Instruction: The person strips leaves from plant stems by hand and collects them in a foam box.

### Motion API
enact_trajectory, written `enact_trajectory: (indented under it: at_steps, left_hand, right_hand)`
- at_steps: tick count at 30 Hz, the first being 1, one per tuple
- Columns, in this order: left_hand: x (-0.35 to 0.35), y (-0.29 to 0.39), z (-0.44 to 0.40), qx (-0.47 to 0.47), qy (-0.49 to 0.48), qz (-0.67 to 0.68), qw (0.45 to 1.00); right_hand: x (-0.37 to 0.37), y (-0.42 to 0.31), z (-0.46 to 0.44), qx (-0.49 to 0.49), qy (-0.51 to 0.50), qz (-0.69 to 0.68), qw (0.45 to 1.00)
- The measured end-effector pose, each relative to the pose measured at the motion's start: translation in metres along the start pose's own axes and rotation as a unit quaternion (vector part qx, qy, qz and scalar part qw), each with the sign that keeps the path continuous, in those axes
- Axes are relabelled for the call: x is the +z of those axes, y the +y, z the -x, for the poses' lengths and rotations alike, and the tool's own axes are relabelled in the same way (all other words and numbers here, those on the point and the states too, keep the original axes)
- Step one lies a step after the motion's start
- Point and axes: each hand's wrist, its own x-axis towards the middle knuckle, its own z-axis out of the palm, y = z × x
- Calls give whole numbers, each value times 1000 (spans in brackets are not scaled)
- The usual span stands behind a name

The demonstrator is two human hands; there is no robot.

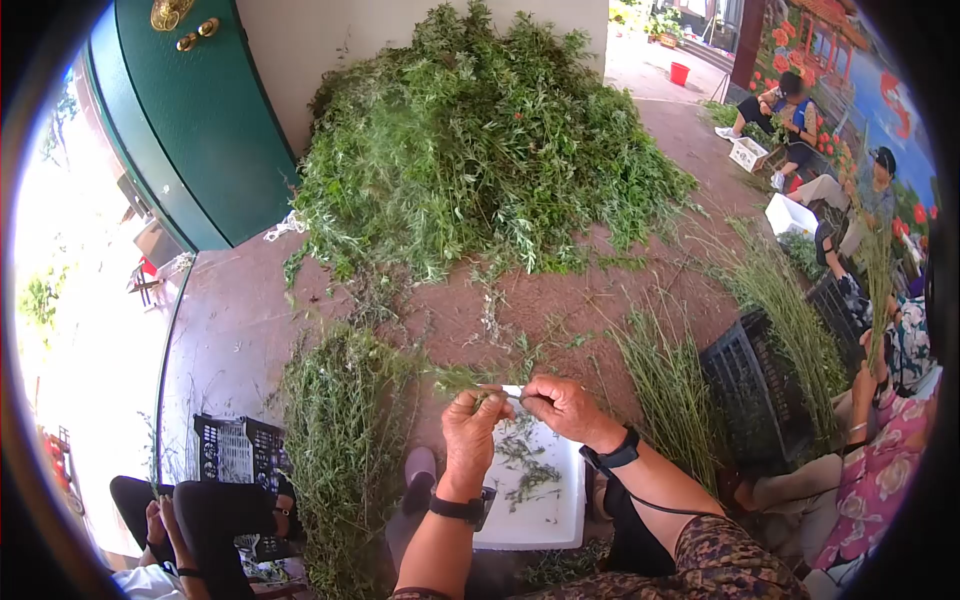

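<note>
A thin green sprig (455,378) runs between my two hands, above the back edge of a white tray. My left hand (470,425) pinches it, and its leafy end points left. Close on the right, my right hand (568,408) is closed with thumb and fingers on the stem end. The white tray (568,505) below holds loose green leaves (532,475). A large heap of leafy plants (480,150) lies on the floor in front, against the wall. To the left of the tray is a long pile of leafy stems (340,450).
Bundled bare stems (665,390) lie to the right beside a black crate (757,385). Another black crate (240,450) is at the left, near a seated person's legs (215,530). Several people sit along the right side. A green door (190,110) stands at the back left.
</note>
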Motion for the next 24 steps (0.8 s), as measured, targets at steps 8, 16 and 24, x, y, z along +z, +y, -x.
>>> enact_trajectory:
  at_steps: [8, 16, 24]
  left_hand:
    - [-2, -1, -6, 11, 4, 55, 998]
    - [-7, 7, -6, 73, 43, 18, 996]
    - [-13, 4, -8, 120, 48, -76, 989]
  right_hand:
    - [15, -3, -2, 156, -5, -246, 957]
    - [34, -2, -3, 231, -24, -341, 911]
    - [45, -7, -3, 278, -26, -429, 859]
